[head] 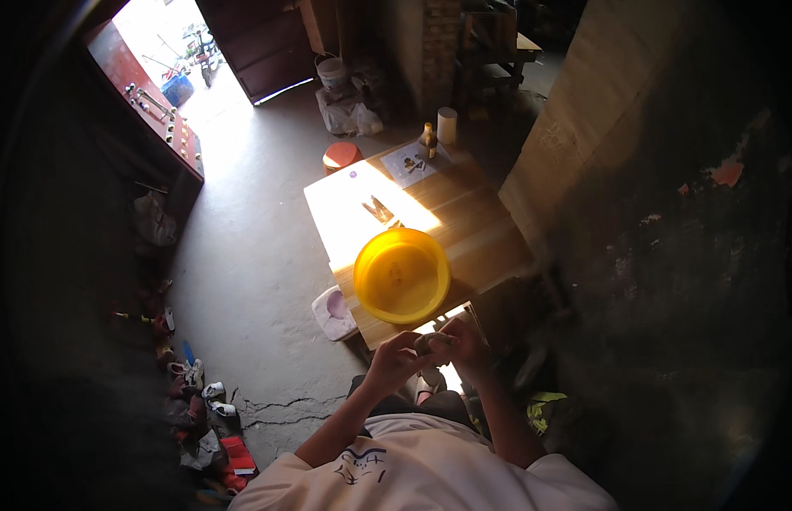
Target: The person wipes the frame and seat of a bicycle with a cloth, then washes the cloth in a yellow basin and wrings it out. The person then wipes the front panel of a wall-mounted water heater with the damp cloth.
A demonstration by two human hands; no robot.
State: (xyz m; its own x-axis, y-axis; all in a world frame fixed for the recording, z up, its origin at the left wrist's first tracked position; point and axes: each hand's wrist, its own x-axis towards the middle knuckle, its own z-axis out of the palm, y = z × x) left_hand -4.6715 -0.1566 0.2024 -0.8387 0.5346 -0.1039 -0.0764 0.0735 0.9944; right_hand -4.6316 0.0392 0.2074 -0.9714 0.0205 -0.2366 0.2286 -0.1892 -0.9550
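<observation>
My left hand (396, 363) and my right hand (465, 350) meet in front of my lap, both gripping a small grey-brown lump (428, 343). Its material is hard to tell, and my fingers cover part of it. Just beyond them a round yellow plastic basin (402, 276) sits at the near end of a wooden table (475, 211). Behind the basin, in a bright patch of sunlight, lies a dark pointed object (379, 209) that I cannot identify. A small purple cap-like thing (353, 174) rests near the table's left edge.
At the table's far end are a printed sheet (396, 167) with small dark pieces, bottles (429, 137) and a white cylinder (447, 126). A red stool (341, 155) and a white-pink stool (335, 312) flank its left side. Shoes (218, 399) line the left; a wall (664, 255) rises right.
</observation>
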